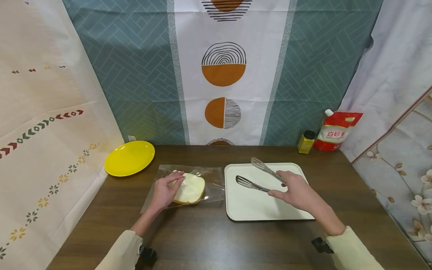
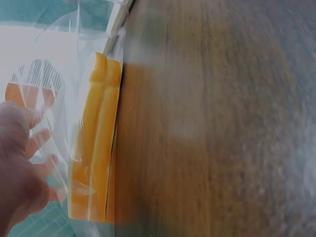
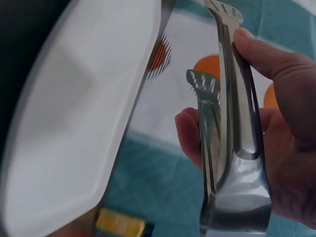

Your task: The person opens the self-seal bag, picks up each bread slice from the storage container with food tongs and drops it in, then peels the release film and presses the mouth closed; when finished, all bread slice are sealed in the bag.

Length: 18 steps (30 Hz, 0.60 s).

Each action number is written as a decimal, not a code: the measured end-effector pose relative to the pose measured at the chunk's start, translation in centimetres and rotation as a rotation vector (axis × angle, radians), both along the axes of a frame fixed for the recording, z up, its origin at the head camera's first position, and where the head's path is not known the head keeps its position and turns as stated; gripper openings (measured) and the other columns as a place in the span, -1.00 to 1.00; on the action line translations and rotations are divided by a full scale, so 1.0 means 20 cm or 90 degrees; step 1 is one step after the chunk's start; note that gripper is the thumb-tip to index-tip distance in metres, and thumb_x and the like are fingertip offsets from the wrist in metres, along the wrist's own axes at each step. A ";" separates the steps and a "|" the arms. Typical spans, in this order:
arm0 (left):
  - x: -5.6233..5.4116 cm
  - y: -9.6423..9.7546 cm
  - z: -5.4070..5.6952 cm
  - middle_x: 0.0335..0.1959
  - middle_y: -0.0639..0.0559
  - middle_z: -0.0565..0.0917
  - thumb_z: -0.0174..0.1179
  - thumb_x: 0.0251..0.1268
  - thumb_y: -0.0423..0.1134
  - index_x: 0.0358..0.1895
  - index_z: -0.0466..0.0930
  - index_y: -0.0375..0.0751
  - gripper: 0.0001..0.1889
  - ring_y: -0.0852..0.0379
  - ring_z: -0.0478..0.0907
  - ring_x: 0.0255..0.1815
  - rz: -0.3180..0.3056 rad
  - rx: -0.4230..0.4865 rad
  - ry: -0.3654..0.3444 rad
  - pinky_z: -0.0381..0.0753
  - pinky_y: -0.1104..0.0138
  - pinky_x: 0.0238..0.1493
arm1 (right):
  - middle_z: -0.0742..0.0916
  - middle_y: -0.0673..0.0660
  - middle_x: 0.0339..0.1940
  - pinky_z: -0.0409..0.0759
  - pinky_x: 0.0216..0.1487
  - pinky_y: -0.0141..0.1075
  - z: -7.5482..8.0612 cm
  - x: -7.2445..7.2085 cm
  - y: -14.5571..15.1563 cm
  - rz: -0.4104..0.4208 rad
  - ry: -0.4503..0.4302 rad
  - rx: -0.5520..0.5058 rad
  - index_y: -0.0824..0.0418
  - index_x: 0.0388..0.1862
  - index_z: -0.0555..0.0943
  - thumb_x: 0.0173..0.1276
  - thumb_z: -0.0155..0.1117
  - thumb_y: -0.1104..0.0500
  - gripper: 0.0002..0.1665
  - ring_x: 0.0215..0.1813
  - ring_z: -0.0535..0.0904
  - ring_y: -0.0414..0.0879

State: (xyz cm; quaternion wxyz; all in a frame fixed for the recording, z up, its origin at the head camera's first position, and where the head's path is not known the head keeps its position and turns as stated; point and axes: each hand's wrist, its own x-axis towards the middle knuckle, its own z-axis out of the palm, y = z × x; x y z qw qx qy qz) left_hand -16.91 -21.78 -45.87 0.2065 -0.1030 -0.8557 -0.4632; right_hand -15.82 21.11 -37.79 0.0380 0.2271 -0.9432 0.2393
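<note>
The pale bread slices [image 1: 190,187] lie stacked in a clear bag [image 1: 214,180] on the table, a little toward eleven o'clock from me. From the side I see two slices, one on top of the other, with yellow-orange crusts. My left hand [image 1: 167,191] comes in from the bread's eight o'clock and pinches the film above it, thumb and fingers close together, with the plastic lifted off the top slice. The loose end of the bag runs out to three o'clock and reaches the edge of a white tray [image 1: 256,210]; whether they touch I can't tell.

Above that tray, my right hand [image 1: 298,193] grips a pair of metal tongs [image 3: 242,202], thumb along one arm and fingers on the other. Their two slotted ends stand apart, pointing to about ten o'clock.

A yellow plate [image 1: 129,158] sits at the bread's ten o'clock. From the tray, a yellow jar [image 1: 305,145] with a black lid stands at one o'clock, and just beside it a red-and-white pouch [image 1: 334,135] with a white cap at two. Behind everything, at twelve, hangs a teal-and-white curtain [image 1: 148,67].
</note>
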 end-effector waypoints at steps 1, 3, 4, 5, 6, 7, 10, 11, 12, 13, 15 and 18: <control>0.00 0.00 0.00 -0.01 -0.20 0.73 0.35 0.25 -0.46 -0.11 0.76 -0.41 -0.83 -0.22 0.54 0.23 0.000 0.001 -0.003 0.40 -0.06 0.28 | 0.70 0.32 -0.10 0.67 -0.25 -0.06 -0.01 0.01 0.03 -0.016 0.000 0.002 0.50 0.11 0.53 0.13 0.60 0.02 -0.25 -0.21 0.68 0.12; 0.00 -0.01 0.00 0.00 -0.20 0.72 0.35 0.26 -0.45 -0.10 0.76 -0.41 -0.83 -0.21 0.53 0.25 -0.002 0.003 -0.010 0.39 -0.06 0.29 | 0.69 0.36 -0.08 0.68 -0.24 -0.02 -0.02 0.03 0.09 -0.047 0.003 0.004 0.54 0.14 0.51 0.13 0.59 -0.01 -0.19 -0.21 0.68 0.13; 0.00 -0.01 0.00 0.00 -0.19 0.72 0.35 0.27 -0.45 -0.10 0.76 -0.40 -0.83 -0.21 0.52 0.25 -0.002 0.003 -0.013 0.38 -0.07 0.29 | 0.68 0.38 -0.07 0.67 -0.23 0.01 -0.03 0.04 0.12 -0.061 0.007 0.007 0.55 0.15 0.50 0.14 0.58 -0.02 -0.17 -0.21 0.67 0.13; 0.01 -0.01 0.00 0.00 -0.19 0.72 0.35 0.27 -0.44 -0.09 0.76 -0.40 -0.82 -0.21 0.52 0.26 -0.002 0.005 -0.014 0.36 -0.09 0.31 | 0.68 0.40 -0.07 0.67 -0.22 0.02 -0.04 0.05 0.15 -0.075 0.013 0.009 0.57 0.14 0.50 0.14 0.58 -0.03 -0.16 -0.20 0.66 0.15; 0.01 -0.01 0.00 0.00 -0.18 0.72 0.35 0.27 -0.44 -0.09 0.76 -0.39 -0.82 -0.22 0.52 0.26 -0.001 0.004 -0.015 0.34 -0.11 0.32 | 0.67 0.43 -0.07 0.66 -0.20 0.06 -0.05 0.06 0.18 -0.086 0.017 0.010 0.58 0.14 0.49 0.13 0.58 -0.05 -0.14 -0.18 0.65 0.18; 0.01 -0.01 -0.01 0.00 -0.19 0.72 0.35 0.27 -0.44 -0.09 0.76 -0.39 -0.82 -0.22 0.51 0.26 -0.002 0.005 -0.013 0.31 -0.14 0.33 | 0.66 0.45 -0.06 0.65 -0.17 0.09 -0.06 0.07 0.21 -0.100 0.019 0.012 0.60 0.14 0.48 0.14 0.57 -0.07 -0.12 -0.15 0.64 0.22; 0.01 -0.01 -0.01 0.00 -0.19 0.72 0.35 0.26 -0.45 -0.10 0.77 -0.40 -0.83 -0.24 0.52 0.25 -0.004 0.005 -0.007 0.25 -0.21 0.34 | 0.59 0.56 0.03 0.56 -0.03 0.21 -0.08 0.10 0.30 -0.137 0.016 0.012 0.64 0.17 0.44 0.17 0.53 -0.13 -0.04 0.00 0.56 0.39; 0.01 -0.01 -0.01 -0.01 -0.20 0.72 0.35 0.26 -0.45 -0.10 0.77 -0.40 -0.83 -0.24 0.52 0.25 -0.003 0.005 -0.005 0.23 -0.23 0.34 | 0.56 0.59 0.07 0.52 0.00 0.25 -0.08 0.11 0.33 -0.149 0.011 0.011 0.65 0.19 0.42 0.19 0.51 -0.15 -0.02 0.05 0.52 0.44; 0.01 -0.01 -0.01 -0.01 -0.19 0.72 0.34 0.26 -0.45 -0.10 0.77 -0.39 -0.83 -0.24 0.52 0.25 -0.003 0.004 -0.005 0.24 -0.22 0.34 | 0.53 0.62 0.10 0.49 0.03 0.29 -0.09 0.12 0.35 -0.160 0.006 0.010 0.67 0.21 0.39 0.20 0.50 -0.16 0.01 0.10 0.48 0.49; 0.01 -0.01 -0.01 -0.01 -0.19 0.72 0.34 0.27 -0.45 -0.10 0.77 -0.39 -0.83 -0.24 0.52 0.24 -0.003 0.002 -0.007 0.25 -0.21 0.34 | 0.51 0.63 0.12 0.46 0.04 0.31 -0.10 0.13 0.38 -0.174 0.003 0.010 0.67 0.22 0.37 0.22 0.48 -0.17 0.02 0.12 0.45 0.51; 0.01 -0.01 -0.01 0.00 -0.18 0.72 0.34 0.28 -0.43 -0.10 0.77 -0.37 -0.83 -0.23 0.52 0.25 0.000 -0.002 -0.012 0.28 -0.18 0.34 | 0.48 0.66 0.12 0.44 0.03 0.34 -0.11 0.14 0.43 -0.198 0.009 0.009 0.68 0.23 0.35 0.24 0.46 -0.16 0.01 0.13 0.42 0.55; 0.00 -0.01 -0.01 0.00 -0.17 0.72 0.34 0.29 -0.42 -0.09 0.77 -0.37 -0.83 -0.21 0.52 0.25 -0.002 -0.002 -0.016 0.36 -0.12 0.30 | 0.50 0.68 0.06 0.44 -0.02 0.34 -0.14 0.15 0.50 -0.233 0.029 0.011 0.71 0.18 0.36 0.25 0.45 -0.13 -0.02 0.08 0.44 0.56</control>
